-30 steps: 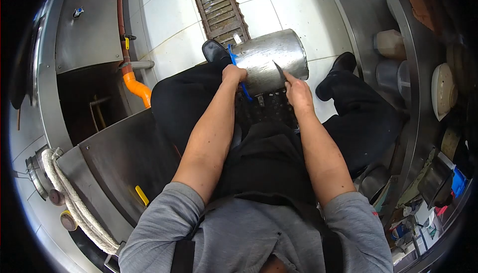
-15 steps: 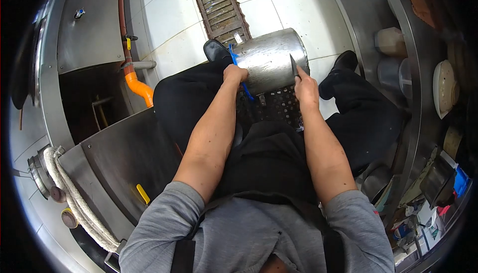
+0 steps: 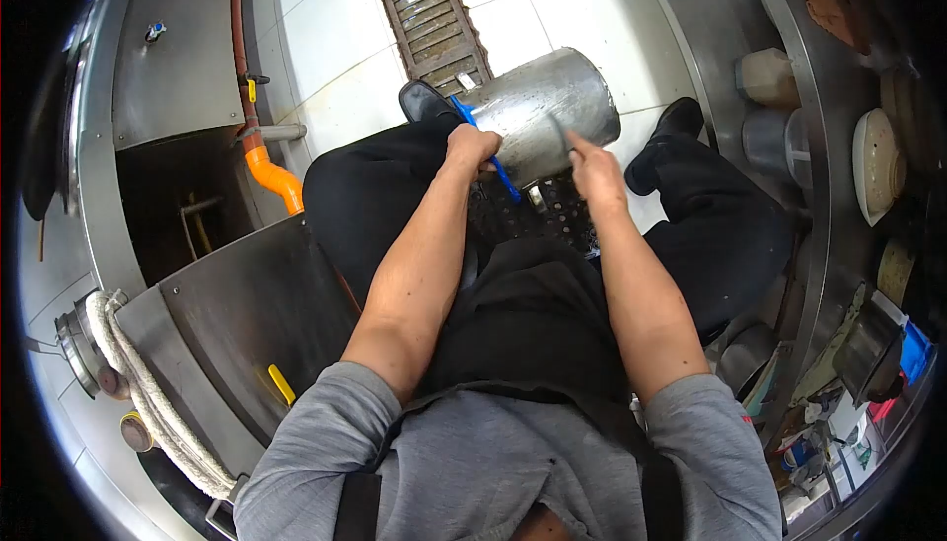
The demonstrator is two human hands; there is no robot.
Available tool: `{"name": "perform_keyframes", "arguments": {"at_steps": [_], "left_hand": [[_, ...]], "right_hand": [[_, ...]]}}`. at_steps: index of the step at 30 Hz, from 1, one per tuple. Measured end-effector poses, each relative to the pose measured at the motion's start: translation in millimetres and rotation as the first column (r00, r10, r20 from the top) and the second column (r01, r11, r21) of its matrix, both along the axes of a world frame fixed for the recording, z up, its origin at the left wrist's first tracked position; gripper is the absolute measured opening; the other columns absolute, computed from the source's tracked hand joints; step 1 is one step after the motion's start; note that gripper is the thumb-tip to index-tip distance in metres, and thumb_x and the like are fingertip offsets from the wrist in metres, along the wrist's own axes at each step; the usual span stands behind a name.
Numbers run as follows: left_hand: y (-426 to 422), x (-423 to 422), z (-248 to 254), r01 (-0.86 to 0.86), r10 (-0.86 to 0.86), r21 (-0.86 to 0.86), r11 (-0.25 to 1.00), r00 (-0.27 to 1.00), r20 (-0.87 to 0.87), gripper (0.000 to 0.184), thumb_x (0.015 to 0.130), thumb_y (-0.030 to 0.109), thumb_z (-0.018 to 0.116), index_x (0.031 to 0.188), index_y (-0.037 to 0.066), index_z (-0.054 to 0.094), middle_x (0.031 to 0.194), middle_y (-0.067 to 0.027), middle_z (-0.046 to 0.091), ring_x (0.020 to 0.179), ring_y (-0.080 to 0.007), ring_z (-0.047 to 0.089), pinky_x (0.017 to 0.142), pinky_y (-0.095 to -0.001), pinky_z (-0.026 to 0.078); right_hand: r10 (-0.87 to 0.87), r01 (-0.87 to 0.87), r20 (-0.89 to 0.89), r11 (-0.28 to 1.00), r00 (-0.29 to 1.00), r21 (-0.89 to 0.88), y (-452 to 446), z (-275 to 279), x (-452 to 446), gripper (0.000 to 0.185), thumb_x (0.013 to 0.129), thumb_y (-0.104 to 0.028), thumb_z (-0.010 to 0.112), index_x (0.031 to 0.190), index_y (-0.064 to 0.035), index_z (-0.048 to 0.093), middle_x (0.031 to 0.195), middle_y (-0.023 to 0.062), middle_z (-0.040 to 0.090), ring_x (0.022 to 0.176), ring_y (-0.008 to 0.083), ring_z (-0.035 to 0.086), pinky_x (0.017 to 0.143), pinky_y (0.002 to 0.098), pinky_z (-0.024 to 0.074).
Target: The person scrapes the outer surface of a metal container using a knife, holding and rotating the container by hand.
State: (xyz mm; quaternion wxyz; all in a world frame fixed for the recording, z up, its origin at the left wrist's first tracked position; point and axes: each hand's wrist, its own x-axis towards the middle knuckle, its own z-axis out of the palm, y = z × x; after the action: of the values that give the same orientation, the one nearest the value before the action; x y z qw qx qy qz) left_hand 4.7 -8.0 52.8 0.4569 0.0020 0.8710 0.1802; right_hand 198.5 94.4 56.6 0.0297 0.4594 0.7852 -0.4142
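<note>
A scuffed metal pot (image 3: pixel 528 97) lies on its side between my feet, its closed end toward the right. Blue edging (image 3: pixel 506 181) runs along its left end. There, my left hand (image 3: pixel 472 149) is closed around the rim. My right hand (image 3: pixel 600 178) grips a knife by a handle mostly hidden in my fingers. The knife's blade (image 3: pixel 558 129) is smeared by motion and lies over the pot's side; whether it touches the metal I cannot tell. Beneath the pot, a dark perforated surface (image 3: pixel 562 208) shows, with a small shiny piece near the blue edging.
A rusty floor grate (image 3: pixel 424 8) crosses the white tiles ahead. On the left stand a steel unit (image 3: pixel 247 314) and an orange pipe (image 3: pixel 273 174). Steel shelving (image 3: pixel 819 146) with containers and a white bowl (image 3: pixel 878 166) lines the right. My black shoes flank the pot.
My right hand and the knife have moved left along the pot's side. The pot has shifted slightly to the right, and its blue-edged end has turned a little with my left hand.
</note>
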Motion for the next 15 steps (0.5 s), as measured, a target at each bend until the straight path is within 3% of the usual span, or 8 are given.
{"name": "perform_keyframes", "arguments": {"at_steps": [1, 4, 6, 8, 10, 12, 13, 15], "left_hand": [[-0.4, 2.8, 0.0, -0.065, 0.063, 0.035, 0.997, 0.997, 0.047, 0.023, 0.072, 0.009, 0.061, 0.079, -0.013, 0.061, 0.078, -0.0184, 0.066, 0.060, -0.0279, 0.069, 0.052, -0.0373, 0.054], [-3.4, 5.9, -8.7, -0.196, 0.192, 0.042, 0.980, 0.977, 0.090, 0.021, 0.069, 0.005, 0.062, 0.081, -0.013, 0.062, 0.078, -0.0161, 0.066, 0.060, -0.0271, 0.069, 0.047, -0.0369, 0.053], [-9.8, 4.5, -17.7, -0.183, 0.181, 0.031, 0.983, 0.981, 0.072, 0.020, 0.070, 0.003, 0.063, 0.082, -0.012, 0.061, 0.083, -0.0182, 0.065, 0.062, -0.0274, 0.068, 0.047, -0.0347, 0.054], [-16.3, 4.5, -27.6, -0.167, 0.166, 0.022, 0.986, 0.985, 0.056, 0.018, 0.071, 0.002, 0.064, 0.082, -0.012, 0.061, 0.087, -0.0204, 0.063, 0.063, -0.0278, 0.068, 0.048, -0.0325, 0.055], [-19.8, 7.4, -34.1, -0.022, 0.026, -0.074, 0.997, 0.998, 0.059, 0.020, 0.071, 0.004, 0.065, 0.083, -0.012, 0.061, 0.087, -0.0199, 0.065, 0.062, -0.0280, 0.068, 0.047, -0.0337, 0.055], [-14.2, 5.0, -42.5, 0.085, -0.075, -0.127, 0.988, 0.994, 0.081, 0.023, 0.072, 0.006, 0.063, 0.086, -0.012, 0.064, 0.086, -0.0187, 0.067, 0.062, -0.0268, 0.069, 0.050, -0.0342, 0.055], [-13.9, 4.9, -46.4, 0.188, -0.172, -0.181, 0.965, 0.980, 0.105, 0.025, 0.073, 0.008, 0.062, 0.090, -0.011, 0.066, 0.085, -0.0175, 0.069, 0.062, -0.0256, 0.070, 0.053, -0.0347, 0.056], [-11.4, 6.2, -46.8, 0.201, -0.186, -0.190, 0.961, 0.978, 0.096, 0.026, 0.075, 0.009, 0.062, 0.092, -0.010, 0.066, 0.087, -0.0183, 0.069, 0.063, -0.0255, 0.070, 0.055, -0.0346, 0.056]], "right_hand": [[0.086, -0.085, 0.017, 0.996, 0.996, -0.016, -5.3, 0.8, -6.0, 0.039, 0.089, -0.016, 0.057, 0.126, -0.0260, 0.058, 0.107, 0.0216, 0.063, 0.102, 0.0380, 0.060, 0.090, 0.0428, 0.0474], [0.097, -0.097, 0.029, 0.995, 0.995, -0.015, -10.3, 2.7, -8.8, 0.038, 0.089, -0.016, 0.057, 0.126, -0.0233, 0.059, 0.107, 0.0225, 0.063, 0.102, 0.0382, 0.060, 0.089, 0.0433, 0.0475], [-0.020, 0.020, -0.014, 0.999, 1.000, 0.049, -1.6, -8.8, -3.4, 0.037, 0.088, -0.015, 0.056, 0.125, -0.0198, 0.059, 0.106, 0.0225, 0.064, 0.101, 0.0382, 0.060, 0.088, 0.0440, 0.0481], [-0.086, 0.082, 0.069, 0.995, 0.994, 0.062, 8.6, -6.7, -0.6, 0.037, 0.088, -0.015, 0.057, 0.125, -0.0181, 0.059, 0.103, 0.0216, 0.065, 0.098, 0.0383, 0.061, 0.086, 0.0457, 0.0485], [-0.091, 0.082, 0.077, 0.990, 0.993, 0.114, 6.2, -2.2, -2.0, 0.037, 0.088, -0.015, 0.057, 0.125, -0.0188, 0.059, 0.102, 0.0213, 0.065, 0.097, 0.0384, 0.061, 0.085, 0.0464, 0.0485], [0.182, -0.188, 0.133, 0.981, 0.974, 0.036, -5.4, 3.4, -7.3, 0.037, 0.088, -0.014, 0.057, 0.124, -0.0198, 0.059, 0.100, 0.0206, 0.065, 0.097, 0.0388, 0.061, 0.085, 0.0474, 0.0482], [0.231, -0.236, 0.113, 0.971, 0.966, 0.030, -13.8, -8.7, -7.2, 0.037, 0.088, -0.014, 0.057, 0.124, -0.0207, 0.059, 0.099, 0.0204, 0.065, 0.097, 0.0394, 0.061, 0.085, 0.0479, 0.0481], [0.235, -0.239, 0.085, 0.970, 0.968, 0.039, -21.6, -7.9, -7.9, 0.037, 0.088, -0.013, 0.057, 0.124, -0.0208, 0.060, 0.099, 0.0208, 0.065, 0.097, 0.0395, 0.061, 0.085, 0.0478, 0.0481]]}}
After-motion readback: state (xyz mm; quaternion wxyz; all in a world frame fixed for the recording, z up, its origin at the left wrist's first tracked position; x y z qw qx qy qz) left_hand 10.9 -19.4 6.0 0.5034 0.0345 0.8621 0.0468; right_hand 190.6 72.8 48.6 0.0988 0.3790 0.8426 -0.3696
